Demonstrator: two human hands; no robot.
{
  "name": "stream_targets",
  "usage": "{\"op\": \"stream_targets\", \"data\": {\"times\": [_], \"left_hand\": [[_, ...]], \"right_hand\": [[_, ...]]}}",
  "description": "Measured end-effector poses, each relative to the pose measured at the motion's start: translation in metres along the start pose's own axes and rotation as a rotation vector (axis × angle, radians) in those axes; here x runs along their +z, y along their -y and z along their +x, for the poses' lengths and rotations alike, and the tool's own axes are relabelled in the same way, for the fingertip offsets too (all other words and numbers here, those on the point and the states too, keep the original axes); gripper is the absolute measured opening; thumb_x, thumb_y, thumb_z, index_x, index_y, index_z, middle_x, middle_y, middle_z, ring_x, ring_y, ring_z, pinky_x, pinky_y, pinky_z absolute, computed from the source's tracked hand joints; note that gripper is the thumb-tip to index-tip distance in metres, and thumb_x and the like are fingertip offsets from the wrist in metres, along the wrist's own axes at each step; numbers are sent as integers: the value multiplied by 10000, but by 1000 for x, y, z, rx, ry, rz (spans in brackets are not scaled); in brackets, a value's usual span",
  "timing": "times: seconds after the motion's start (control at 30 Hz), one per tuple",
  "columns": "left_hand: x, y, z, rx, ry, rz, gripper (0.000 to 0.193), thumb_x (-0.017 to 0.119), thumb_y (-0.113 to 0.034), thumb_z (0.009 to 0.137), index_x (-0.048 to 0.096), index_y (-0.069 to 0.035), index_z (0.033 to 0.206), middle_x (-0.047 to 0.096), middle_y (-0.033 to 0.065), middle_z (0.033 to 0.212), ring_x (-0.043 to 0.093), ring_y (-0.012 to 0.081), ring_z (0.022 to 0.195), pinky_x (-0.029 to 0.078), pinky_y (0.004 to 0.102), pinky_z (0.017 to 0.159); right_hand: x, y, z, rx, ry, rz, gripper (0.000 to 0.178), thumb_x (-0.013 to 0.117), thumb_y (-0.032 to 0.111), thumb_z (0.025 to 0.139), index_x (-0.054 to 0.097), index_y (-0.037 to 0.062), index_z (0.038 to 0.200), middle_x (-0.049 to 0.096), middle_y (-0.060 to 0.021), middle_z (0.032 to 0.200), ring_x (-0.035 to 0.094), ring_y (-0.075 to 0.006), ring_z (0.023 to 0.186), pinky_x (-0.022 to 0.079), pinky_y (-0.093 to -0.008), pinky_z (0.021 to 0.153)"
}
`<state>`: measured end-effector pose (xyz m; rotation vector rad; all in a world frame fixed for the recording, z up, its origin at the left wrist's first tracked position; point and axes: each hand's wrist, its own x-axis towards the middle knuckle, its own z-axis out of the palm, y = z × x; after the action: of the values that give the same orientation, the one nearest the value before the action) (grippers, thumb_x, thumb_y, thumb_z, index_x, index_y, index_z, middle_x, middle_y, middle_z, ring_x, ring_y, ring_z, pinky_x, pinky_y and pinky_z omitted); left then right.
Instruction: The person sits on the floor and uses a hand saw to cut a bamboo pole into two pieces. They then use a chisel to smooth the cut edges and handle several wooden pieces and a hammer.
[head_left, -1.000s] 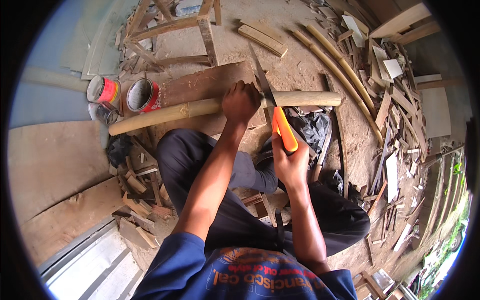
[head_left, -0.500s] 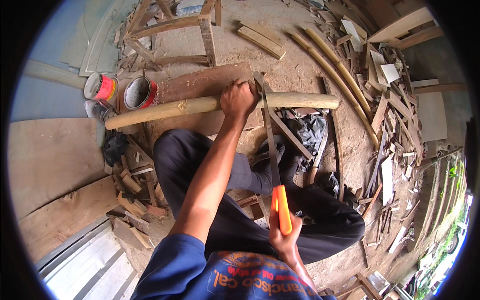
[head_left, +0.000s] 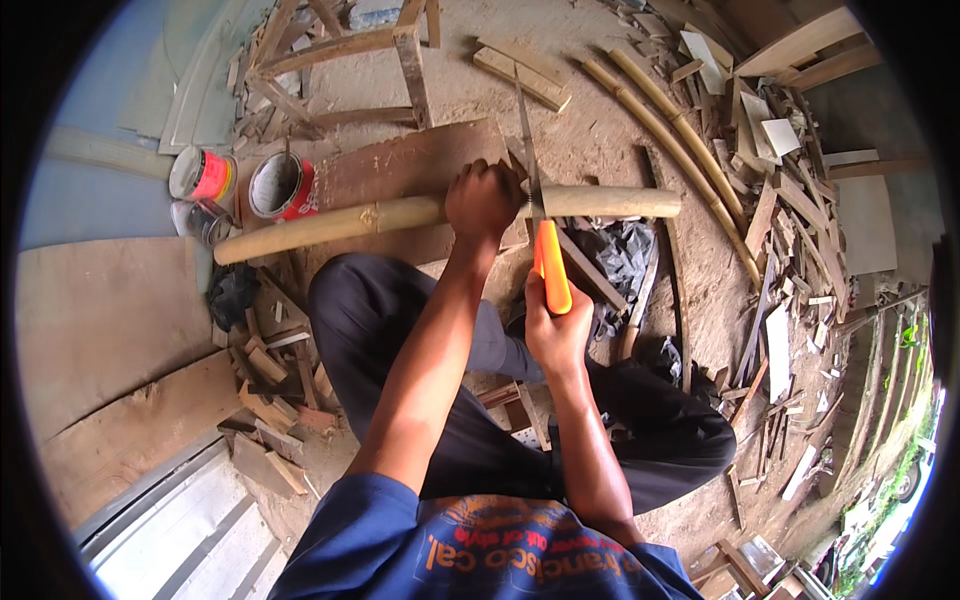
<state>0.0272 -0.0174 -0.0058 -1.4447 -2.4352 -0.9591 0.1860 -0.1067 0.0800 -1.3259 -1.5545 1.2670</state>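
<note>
A long-bladed saw with an orange handle (head_left: pixel 553 268) crosses a thick, pale yellow bamboo pole (head_left: pixel 405 214).
At the frame's upper centre, the left hand (head_left: pixel 485 204) is closed over the pole, just beside the blade; the right hand (head_left: pixel 558 332), near the centre, grips the handle. The pole lies over a flat brown wooden board (head_left: pixel 410 165).

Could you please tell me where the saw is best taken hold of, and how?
Probably by its orange handle, from the near side, as the right hand does: the handle lies at the near end, while the thin blade reaches away across the bamboo.
</note>
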Motion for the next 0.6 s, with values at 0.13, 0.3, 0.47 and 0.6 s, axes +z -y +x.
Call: {"op": "stream_targets", "data": {"times": [0.13, 0.3, 0.47, 0.6], "left_hand": [[-1, 8, 13, -125, 107, 19, 256, 596, -270, 819, 708, -59, 728, 705, 182, 817, 694, 386, 747, 569, 474, 708], [-14, -5, 31, -304, 364, 43, 331, 549, -324, 865, 750, -69, 804, 720, 200, 891, 703, 409, 809, 563, 494, 726], [-6, 8, -3, -128, 169, -36, 335, 562, -348, 869, 750, -75, 823, 719, 196, 889, 698, 419, 815, 565, 499, 732], [-16, -8, 22, -150, 290, 15, 313, 552, -313, 866, 743, -72, 810, 719, 180, 880, 694, 426, 822, 567, 509, 739]], "right_hand": [[-14, 14, -61, 79, 2, 106, 230, 615, 82, 958, 592, -32, 759, 505, 6, 563, 457, -27, 558, 376, -252, 477], [-58, 13, -143, 159, 40, -11, 185, 630, 45, 923, 604, -33, 757, 523, -27, 554, 481, -36, 545, 391, -256, 477], [-31, 19, -73, 27, -2, 26, 164, 643, 70, 905, 618, -29, 777, 526, -57, 551, 481, -73, 525, 414, -289, 489], [1, 27, 17, 76, -26, -54, 300, 651, 175, 920, 578, -45, 730, 514, -108, 513, 465, -84, 514, 407, -338, 486]]}}
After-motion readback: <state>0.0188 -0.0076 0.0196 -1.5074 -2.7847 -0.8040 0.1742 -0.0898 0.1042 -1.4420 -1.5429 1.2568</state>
